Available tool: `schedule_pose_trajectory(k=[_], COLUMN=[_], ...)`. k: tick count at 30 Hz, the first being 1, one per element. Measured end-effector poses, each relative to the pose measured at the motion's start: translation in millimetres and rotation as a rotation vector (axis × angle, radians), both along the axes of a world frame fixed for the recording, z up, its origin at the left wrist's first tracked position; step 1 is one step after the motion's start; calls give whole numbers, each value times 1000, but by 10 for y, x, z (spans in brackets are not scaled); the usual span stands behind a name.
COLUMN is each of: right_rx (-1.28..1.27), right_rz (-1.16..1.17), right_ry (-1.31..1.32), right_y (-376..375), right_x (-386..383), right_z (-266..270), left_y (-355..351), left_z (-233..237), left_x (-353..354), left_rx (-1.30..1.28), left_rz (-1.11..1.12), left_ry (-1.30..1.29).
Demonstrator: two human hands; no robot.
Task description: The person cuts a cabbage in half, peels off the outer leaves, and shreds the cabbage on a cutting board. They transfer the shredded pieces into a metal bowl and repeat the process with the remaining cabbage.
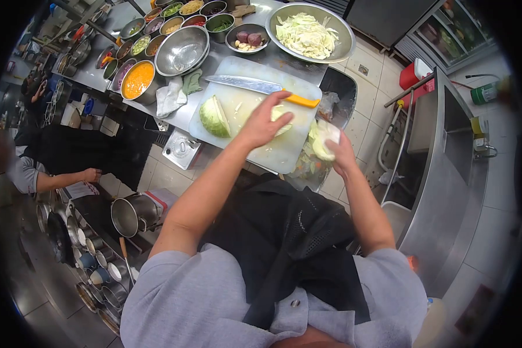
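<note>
Over the white cutting board (249,66), my left hand (265,123) is open, thumb and fingers spread apart. A pale cabbage piece (283,124) lies right by its thumb, partly hidden by the hand. My right hand (343,153) is shut on a whitish cabbage piece (326,142) past the board's right edge, above the waste bin (345,87). A cut green cabbage chunk (214,119) rests at the board's left. Along the far side lies a large knife (246,83) with a yellow handle, close to my left fingertips.
A wide steel bowl (347,37) of chopped cabbage stands behind the board, beside a small bowl (246,47) of purple onions and garlic. Left are an orange sauce pot (139,81), stacked bowls (182,49) and cloths (173,97). A steel sink (441,191) stands right; a co-worker (46,174) left.
</note>
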State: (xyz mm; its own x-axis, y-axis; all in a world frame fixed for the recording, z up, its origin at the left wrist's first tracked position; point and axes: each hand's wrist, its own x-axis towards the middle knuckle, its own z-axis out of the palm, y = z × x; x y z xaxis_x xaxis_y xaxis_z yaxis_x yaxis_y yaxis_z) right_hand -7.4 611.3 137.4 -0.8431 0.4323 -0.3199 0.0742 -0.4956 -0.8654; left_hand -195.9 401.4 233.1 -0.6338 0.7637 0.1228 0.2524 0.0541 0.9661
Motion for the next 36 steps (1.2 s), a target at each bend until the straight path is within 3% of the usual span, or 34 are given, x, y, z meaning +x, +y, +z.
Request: schedule_pose_trajectory(k=[2,4,6,7,8,10,11,13,17,19,23,26,28,30,31,32,33,34,35,36], right_rx=[58,107,136,158,341,757,754,752,598,870,998,866,811,555,587,586,596,606,606,613], right_rz=[-72,-150,-22,91,199,298,294,348,427,488,504,417,336,204,174,186,206,224,232,283], right_ry=[-109,-224,-565,-605,-734,-627,-627,-376,-183,-13,59,-79,-45,56,118,121,173,222,219,21], right_y=[233,259,309,321,344,524,506,276,-69,-243,-284,-210,-202,-233,-240,-191,-112,-22,76,177], right_x=[356,474,458,410,378,302,234,11,-327,-477,-692,-674,-683,-628,-599,-591,-545,-480,-385,-279], right_z=[-587,-756,-767,-826,-871,-1496,-1362,-723,-183,-57,-169,309,358,750,826,728,529,327,140,-43], left_y=[-172,-245,-138,-16,106,268,325,422,457,399,14,-143,-5,287,400,447,496,494,450,408], left_z=[-172,-427,-592,-606,-613,-645,-667,-687,-794,-1002,-964,-542,-285,-19,-55,-111,-104,33,7,-42], left_x=[-217,-394,-367,-266,-167,-89,-103,-136,-260,-486,-1224,-1403,-1183,-531,-213,39,284,432,465,453], left_rx=[-85,-329,-334,-463,-590,-696,-737,-780,-719,-590,-462,-393,-137,-126,-109,-50,-24,-132,-176,-220], left_rz=[53,92,84,83,83,100,104,99,325,502,850,883,655,442,300,104,8,-74,-64,-56], left_ry=[98,130,237,375,516,556,476,394,246,229,432,494,249,13,-18,209,174,-79,-90,-99])
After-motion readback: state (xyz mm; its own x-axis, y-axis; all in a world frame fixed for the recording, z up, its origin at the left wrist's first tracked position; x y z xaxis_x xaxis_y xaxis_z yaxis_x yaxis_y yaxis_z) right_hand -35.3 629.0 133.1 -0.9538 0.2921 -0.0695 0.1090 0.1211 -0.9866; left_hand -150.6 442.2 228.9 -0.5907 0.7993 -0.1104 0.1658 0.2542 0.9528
